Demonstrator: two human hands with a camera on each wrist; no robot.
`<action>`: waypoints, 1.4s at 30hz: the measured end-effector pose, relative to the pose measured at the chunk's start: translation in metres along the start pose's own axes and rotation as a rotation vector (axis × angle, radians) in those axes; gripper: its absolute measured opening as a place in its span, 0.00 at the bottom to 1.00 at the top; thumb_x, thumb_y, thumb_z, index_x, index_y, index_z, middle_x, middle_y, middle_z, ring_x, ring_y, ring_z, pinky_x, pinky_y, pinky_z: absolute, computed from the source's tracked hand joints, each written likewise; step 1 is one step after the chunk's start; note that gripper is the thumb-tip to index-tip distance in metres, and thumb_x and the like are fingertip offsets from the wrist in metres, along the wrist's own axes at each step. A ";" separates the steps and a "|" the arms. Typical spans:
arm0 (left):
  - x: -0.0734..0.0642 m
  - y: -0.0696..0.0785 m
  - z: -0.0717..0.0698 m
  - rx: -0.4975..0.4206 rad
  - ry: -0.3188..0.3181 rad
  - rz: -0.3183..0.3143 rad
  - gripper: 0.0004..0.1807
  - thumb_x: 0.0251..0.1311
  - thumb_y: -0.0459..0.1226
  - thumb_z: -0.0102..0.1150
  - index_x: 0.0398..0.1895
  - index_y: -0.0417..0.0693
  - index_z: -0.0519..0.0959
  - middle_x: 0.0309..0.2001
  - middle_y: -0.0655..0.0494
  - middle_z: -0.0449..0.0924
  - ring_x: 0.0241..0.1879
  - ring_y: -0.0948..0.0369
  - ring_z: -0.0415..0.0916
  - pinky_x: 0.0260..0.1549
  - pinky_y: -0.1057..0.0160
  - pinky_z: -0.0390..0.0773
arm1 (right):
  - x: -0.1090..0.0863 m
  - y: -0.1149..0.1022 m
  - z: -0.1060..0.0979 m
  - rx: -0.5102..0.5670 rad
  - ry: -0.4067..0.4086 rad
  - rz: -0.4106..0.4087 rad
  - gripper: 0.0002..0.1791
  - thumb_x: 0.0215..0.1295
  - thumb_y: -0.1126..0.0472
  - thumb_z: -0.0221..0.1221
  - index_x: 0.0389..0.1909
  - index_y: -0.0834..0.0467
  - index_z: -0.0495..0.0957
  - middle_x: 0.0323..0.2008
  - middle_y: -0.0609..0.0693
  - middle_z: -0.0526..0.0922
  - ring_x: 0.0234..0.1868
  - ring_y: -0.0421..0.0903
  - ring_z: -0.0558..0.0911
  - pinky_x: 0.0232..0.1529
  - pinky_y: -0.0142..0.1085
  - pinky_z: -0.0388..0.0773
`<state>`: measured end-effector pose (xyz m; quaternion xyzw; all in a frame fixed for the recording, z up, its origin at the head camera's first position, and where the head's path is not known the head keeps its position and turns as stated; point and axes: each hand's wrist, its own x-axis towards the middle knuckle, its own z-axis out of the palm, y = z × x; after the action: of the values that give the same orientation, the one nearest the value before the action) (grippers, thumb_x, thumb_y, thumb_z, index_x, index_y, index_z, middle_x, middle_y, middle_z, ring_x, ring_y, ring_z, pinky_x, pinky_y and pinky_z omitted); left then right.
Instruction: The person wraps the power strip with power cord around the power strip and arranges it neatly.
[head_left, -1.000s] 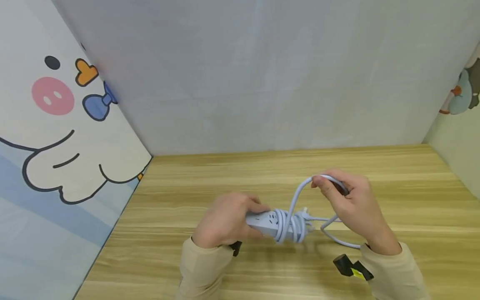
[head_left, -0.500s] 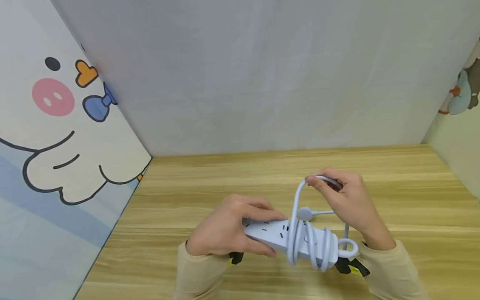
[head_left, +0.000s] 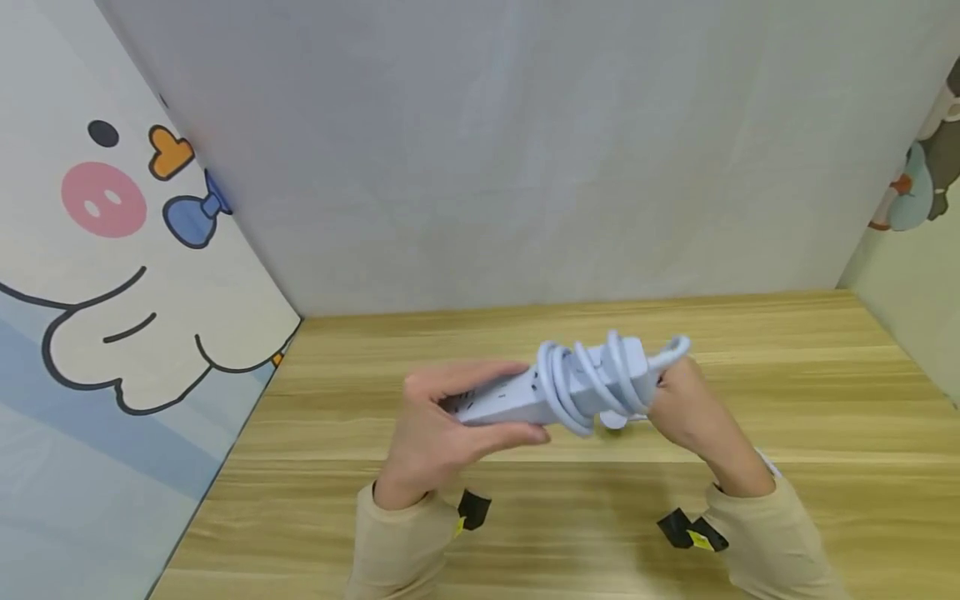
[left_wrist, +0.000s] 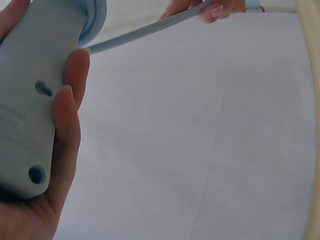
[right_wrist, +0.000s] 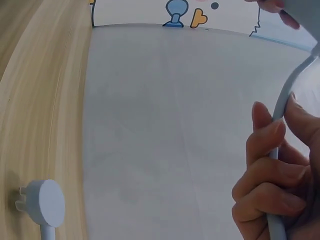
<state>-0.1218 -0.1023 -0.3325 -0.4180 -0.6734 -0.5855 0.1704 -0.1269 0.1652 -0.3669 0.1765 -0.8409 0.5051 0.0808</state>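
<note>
A white power strip (head_left: 510,398) is held up over the table at a tilt, its right end higher. Several turns of its cord (head_left: 555,387) wrap round the right half. My left hand (head_left: 435,425) grips the left end, thumb on the near side and fingers across the far side. In the left wrist view the strip's underside (left_wrist: 30,110) shows, with two mounting holes. Behind the strip's right end, my right hand (head_left: 686,408) is partly hidden; in the right wrist view its curled fingers hold the free cord (right_wrist: 280,107). The plug (head_left: 613,419) is behind the strip, low over the table.
The wood-grain table (head_left: 337,400) ends at a pale back wall (head_left: 525,167). A panel with a cartoon bird (head_left: 150,250) stands on the left, and another printed panel (head_left: 911,192) on the right. Black wrist mounts (head_left: 472,508) sit at the cuffs.
The power strip has risen and tipped, its right end swinging upward. My right hand has gone from holding a loop above the strip to behind its right end, drawing the cord round.
</note>
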 end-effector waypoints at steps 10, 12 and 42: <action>0.001 -0.013 -0.007 0.166 0.391 -0.058 0.27 0.38 0.26 0.82 0.48 0.40 0.88 0.43 0.45 0.90 0.38 0.57 0.87 0.39 0.63 0.83 | -0.001 -0.011 0.008 -0.106 -0.063 0.057 0.18 0.76 0.50 0.56 0.25 0.48 0.85 0.15 0.45 0.72 0.15 0.36 0.62 0.16 0.31 0.60; 0.000 -0.018 -0.007 0.244 0.422 -0.033 0.25 0.39 0.29 0.82 0.47 0.40 0.88 0.42 0.45 0.90 0.37 0.57 0.86 0.39 0.64 0.83 | -0.001 -0.013 0.008 -0.126 -0.087 0.031 0.16 0.75 0.51 0.57 0.26 0.47 0.86 0.18 0.43 0.77 0.17 0.34 0.67 0.19 0.31 0.65; -0.012 -0.050 -0.036 1.280 0.198 -0.216 0.30 0.41 0.44 0.83 0.53 0.49 0.87 0.48 0.53 0.89 0.37 0.51 0.88 0.29 0.54 0.83 | -0.022 -0.026 -0.030 0.141 -0.052 -0.119 0.14 0.77 0.68 0.50 0.31 0.55 0.79 0.15 0.50 0.54 0.14 0.46 0.52 0.14 0.36 0.51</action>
<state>-0.1617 -0.1386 -0.3643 -0.1081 -0.9081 -0.1185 0.3867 -0.0985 0.1851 -0.3385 0.2446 -0.7932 0.5524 0.0764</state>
